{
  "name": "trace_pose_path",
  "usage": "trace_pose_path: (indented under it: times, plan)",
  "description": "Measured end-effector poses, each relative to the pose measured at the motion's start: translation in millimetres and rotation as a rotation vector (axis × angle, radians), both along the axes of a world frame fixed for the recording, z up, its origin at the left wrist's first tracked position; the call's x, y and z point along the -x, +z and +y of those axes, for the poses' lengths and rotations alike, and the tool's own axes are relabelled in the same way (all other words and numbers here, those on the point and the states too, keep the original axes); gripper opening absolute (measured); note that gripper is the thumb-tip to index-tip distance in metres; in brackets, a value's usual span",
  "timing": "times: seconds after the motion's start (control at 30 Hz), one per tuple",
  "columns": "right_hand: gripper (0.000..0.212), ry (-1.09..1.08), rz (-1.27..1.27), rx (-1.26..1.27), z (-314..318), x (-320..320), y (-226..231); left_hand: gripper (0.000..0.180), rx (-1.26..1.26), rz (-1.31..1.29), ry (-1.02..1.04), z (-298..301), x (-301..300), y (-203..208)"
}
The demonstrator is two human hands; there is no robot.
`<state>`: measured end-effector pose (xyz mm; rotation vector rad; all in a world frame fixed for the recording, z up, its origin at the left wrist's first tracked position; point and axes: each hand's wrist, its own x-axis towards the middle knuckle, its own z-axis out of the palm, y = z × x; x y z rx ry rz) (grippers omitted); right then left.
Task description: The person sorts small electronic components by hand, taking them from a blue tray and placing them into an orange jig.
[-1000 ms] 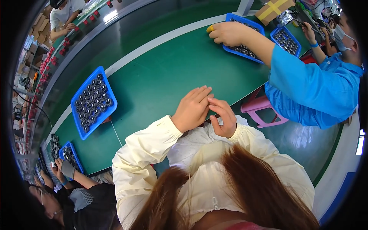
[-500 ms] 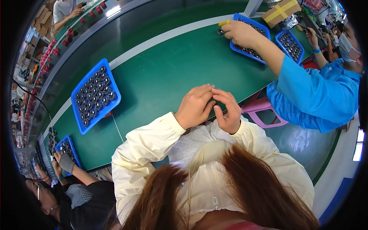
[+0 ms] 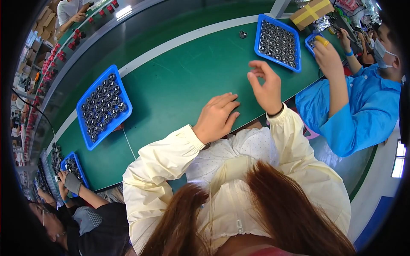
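My left hand [image 3: 216, 117] rests on the green work table [image 3: 183, 77] near its front edge, fingers stretched out and nothing in them. Raised above the table to its right, my right hand [image 3: 267, 85] has its thumb and fingers apart, also holding nothing. Beyond it, a single small dark round part [image 3: 243, 34] lies alone on the green surface. The nearest container to my right hand is a blue tray [image 3: 257, 42] packed with rows of dark round parts. On the left stands another blue tray [image 3: 128, 96] holding several larger-looking shiny black round parts.
A co-worker in a blue jacket [image 3: 367, 111] sits at the right, one hand with a yellow finger cover [image 3: 322, 41] raised by a further blue tray [image 3: 308, 41]. A taped cardboard box [image 3: 311, 14] stands behind. At the lower left, another person's gloved hand [image 3: 72, 183] is beside a blue tray [image 3: 85, 181].
My right hand has left my left hand and moved up and right. The co-worker's hand has withdrawn from the tray, and the single round part now lies on the table.
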<state>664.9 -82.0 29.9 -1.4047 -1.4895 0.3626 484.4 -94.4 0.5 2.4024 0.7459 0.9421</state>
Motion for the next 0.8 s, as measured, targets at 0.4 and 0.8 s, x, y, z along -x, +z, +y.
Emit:
trace_pose_path:
  times: [0.4,0.8]
  plan:
    - [0.067,-0.191,-0.387,-0.193,86.8,-31.0,-22.3,0.054,0.420,-0.380,0.204,115.1,-37.7,13.9]
    - [0.081,-0.167,-0.511,0.264,139.1,-39.5,-13.5,0.081,0.297,-0.007,0.229,205.5,-85.8,-3.2]
